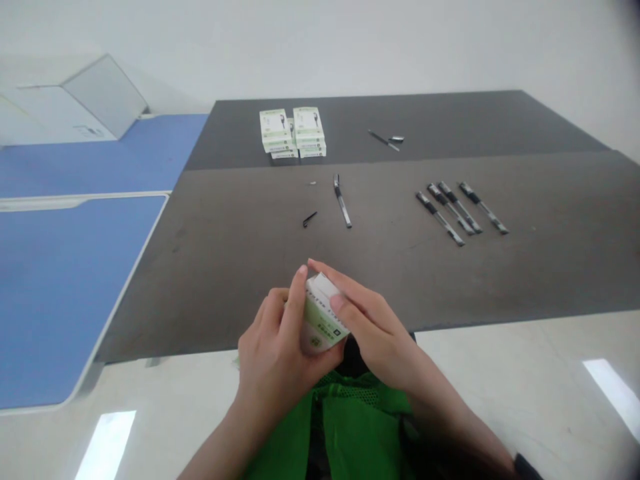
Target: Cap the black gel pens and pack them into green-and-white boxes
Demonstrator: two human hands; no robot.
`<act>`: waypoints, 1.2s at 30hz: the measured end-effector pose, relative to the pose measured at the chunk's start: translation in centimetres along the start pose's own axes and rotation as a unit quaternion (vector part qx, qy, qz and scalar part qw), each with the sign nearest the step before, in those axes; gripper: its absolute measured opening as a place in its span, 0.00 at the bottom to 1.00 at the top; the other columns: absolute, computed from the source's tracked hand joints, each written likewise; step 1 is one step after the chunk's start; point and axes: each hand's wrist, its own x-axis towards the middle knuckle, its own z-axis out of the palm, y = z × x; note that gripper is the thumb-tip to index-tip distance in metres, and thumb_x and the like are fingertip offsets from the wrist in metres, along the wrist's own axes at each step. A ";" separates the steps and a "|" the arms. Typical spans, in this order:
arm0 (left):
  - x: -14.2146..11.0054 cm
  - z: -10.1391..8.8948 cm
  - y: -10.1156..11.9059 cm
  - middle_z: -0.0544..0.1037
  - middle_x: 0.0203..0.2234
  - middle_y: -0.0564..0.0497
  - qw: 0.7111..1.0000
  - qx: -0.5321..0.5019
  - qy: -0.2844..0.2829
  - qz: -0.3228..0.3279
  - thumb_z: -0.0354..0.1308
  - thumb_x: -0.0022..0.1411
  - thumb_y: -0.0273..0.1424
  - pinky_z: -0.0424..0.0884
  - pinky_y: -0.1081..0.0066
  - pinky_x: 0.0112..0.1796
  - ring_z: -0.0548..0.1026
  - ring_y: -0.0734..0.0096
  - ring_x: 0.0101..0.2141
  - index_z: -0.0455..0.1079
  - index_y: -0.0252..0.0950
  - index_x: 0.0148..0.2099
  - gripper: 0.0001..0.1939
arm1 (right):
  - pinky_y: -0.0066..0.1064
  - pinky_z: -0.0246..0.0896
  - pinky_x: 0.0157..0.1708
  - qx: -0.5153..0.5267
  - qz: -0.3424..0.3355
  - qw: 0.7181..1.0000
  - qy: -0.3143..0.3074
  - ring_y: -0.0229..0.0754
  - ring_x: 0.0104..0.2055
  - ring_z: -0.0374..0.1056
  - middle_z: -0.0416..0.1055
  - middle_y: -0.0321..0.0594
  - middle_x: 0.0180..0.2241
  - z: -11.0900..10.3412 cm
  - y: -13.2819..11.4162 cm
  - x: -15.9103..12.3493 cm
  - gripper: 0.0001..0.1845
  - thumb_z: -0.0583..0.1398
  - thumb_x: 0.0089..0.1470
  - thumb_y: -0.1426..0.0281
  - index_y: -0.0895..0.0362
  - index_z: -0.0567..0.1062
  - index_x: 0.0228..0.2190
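A small white and green carton (323,320) is held between both hands, over the near edge of the dark table. My left hand (277,340) wraps round its left side and underside. The fingers of my right hand (377,327) are closed on its right side and upper end. Beyond the hands, a clear pen with a black grip (342,200) lies on the table, with a small black pen clip or cap (309,219) to its left. Several similar pens (453,208) lie side by side farther right.
Stacked white and green boxes (293,132) stand at the back of the dark table (225,267). A pen with its cap off (384,140) lies to their right. Blue-topped tables (75,280) adjoin on the left, with a large white box (95,100) at the back.
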 end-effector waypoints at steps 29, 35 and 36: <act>-0.7 -0.2 0.1 0.66 0.51 0.44 0.995 -0.068 0.012 -0.076 0.61 0.64 0.35 0.74 0.70 0.29 0.77 0.60 0.40 0.58 0.48 0.65 0.30 | 0.32 0.75 0.45 0.031 -0.119 0.990 0.073 0.42 0.53 0.74 0.69 0.42 0.56 2.3 2.0 -0.9 0.22 0.63 0.61 0.76 0.46 0.65 0.52; -0.4 -0.2 0.4 0.67 0.48 0.48 0.993 -0.051 -0.011 -0.104 0.61 0.65 0.38 0.71 0.71 0.26 0.77 0.62 0.36 0.60 0.51 0.61 0.24 | 0.34 0.72 0.50 -0.041 -0.150 0.985 0.078 0.41 0.53 0.73 0.72 0.42 0.53 1.3 1.9 -0.8 0.14 0.62 0.63 0.75 0.49 0.72 0.48; -0.3 -0.3 0.4 0.68 0.47 0.48 0.993 -0.047 -0.011 -0.109 0.61 0.65 0.39 0.71 0.71 0.26 0.78 0.62 0.36 0.61 0.51 0.60 0.23 | 0.34 0.72 0.52 -0.058 -0.148 0.985 0.065 0.41 0.53 0.74 0.73 0.43 0.52 1.0 1.7 -0.8 0.12 0.61 0.64 0.75 0.50 0.72 0.48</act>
